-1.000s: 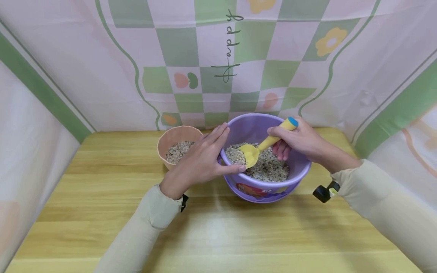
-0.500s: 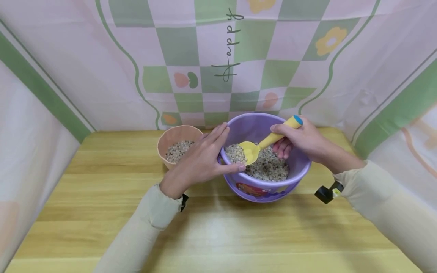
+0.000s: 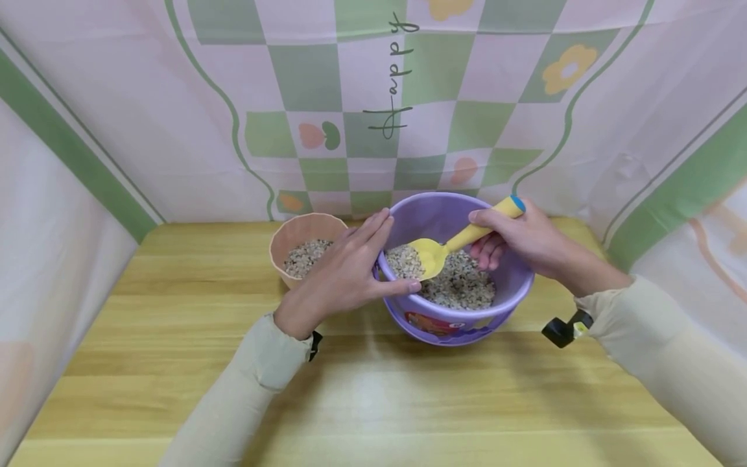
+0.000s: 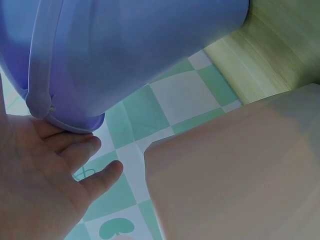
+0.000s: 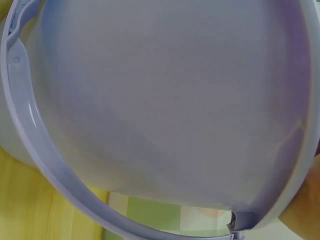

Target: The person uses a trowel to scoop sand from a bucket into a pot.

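A purple bucket point(image 3: 439, 214), tipped slightly toward me, holds a bed of speckled mixed grains point(image 3: 467, 285). Inside it my right hand point(image 3: 519, 233) grips the yellow handle of a toy shovel point(image 3: 477, 231), whose blue end points up and right. The shovel's blade carries a heap of grains near the bucket's left wall. My left hand point(image 3: 344, 269) rests on the bucket's left rim, fingers extended and thumb along the front rim. The left wrist view shows its fingers point(image 4: 102, 180) spread beside the bucket's outer wall. The right wrist view is filled by the bucket's side and hanging handle point(image 5: 65, 185).
Left of the bucket stands a peach faceted bowl point(image 3: 286, 243) with similar grains, partly covered by my left hand. Both containers stand on a wooden table point(image 3: 373, 395) close to a checkered cloth backdrop point(image 3: 373, 84). Cloth also hangs at both sides.
My right hand has drawn the shovel slightly right and up within the bucket, its blade still loaded with grains. The left hand and the bowl have stayed in place.
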### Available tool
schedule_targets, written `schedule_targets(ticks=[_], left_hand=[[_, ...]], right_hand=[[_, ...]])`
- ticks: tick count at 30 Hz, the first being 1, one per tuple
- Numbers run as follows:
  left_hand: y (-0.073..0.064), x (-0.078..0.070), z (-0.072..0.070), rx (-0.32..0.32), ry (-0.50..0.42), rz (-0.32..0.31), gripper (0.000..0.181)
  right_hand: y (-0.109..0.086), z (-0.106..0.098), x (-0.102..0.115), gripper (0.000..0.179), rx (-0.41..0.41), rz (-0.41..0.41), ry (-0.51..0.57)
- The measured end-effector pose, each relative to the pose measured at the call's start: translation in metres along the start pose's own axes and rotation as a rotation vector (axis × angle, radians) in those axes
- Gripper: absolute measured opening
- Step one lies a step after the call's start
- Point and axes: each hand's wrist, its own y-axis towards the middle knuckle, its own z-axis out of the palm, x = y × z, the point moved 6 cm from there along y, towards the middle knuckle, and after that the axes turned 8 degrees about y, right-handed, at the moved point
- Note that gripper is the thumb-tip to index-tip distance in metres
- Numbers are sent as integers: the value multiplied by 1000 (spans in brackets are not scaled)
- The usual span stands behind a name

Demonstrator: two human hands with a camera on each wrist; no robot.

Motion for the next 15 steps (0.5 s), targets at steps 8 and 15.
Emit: schedule_targets(ticks=[8, 15], left_hand=[[1, 0, 0, -5, -7, -1, 114], [0, 0, 1, -1, -9, -3, 113]], right_hand=[[-2, -1, 2, 32, 31, -37, 94], [-3, -3, 0, 31, 30, -41, 138]])
